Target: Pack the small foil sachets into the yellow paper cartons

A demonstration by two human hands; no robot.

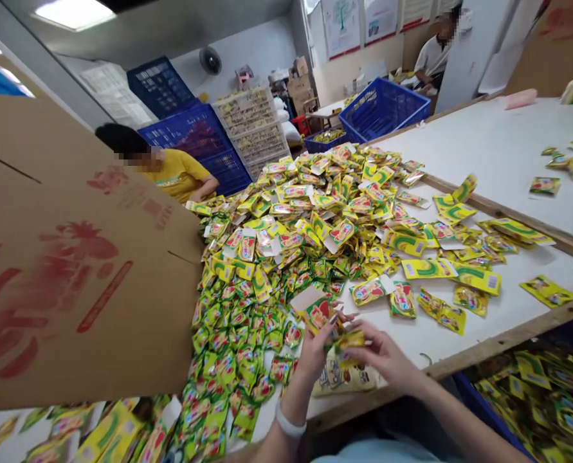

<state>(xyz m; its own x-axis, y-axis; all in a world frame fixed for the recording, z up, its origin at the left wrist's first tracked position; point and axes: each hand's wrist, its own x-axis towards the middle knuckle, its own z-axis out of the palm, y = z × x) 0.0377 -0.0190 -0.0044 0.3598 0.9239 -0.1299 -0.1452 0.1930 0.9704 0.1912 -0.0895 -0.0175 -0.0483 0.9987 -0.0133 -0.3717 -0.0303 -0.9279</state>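
My left hand is closed around a small yellow carton with a watermelon print and its white end flap standing open. Close beside it, my right hand pinches a small yellow packet near the carton's lower end. Whether the packet touches the carton I cannot tell. Beneath both hands lies a cream-coloured printed bag at the table's front edge. Small green packets spread to the left of my hands. Beyond them rises a heap of yellow cartons, several with open flaps.
A large cardboard box blocks the left side. A wooden rail edges the white table. At lower right is a blue crate of yellow packs. A person in a yellow shirt sits across; another person is farther back.
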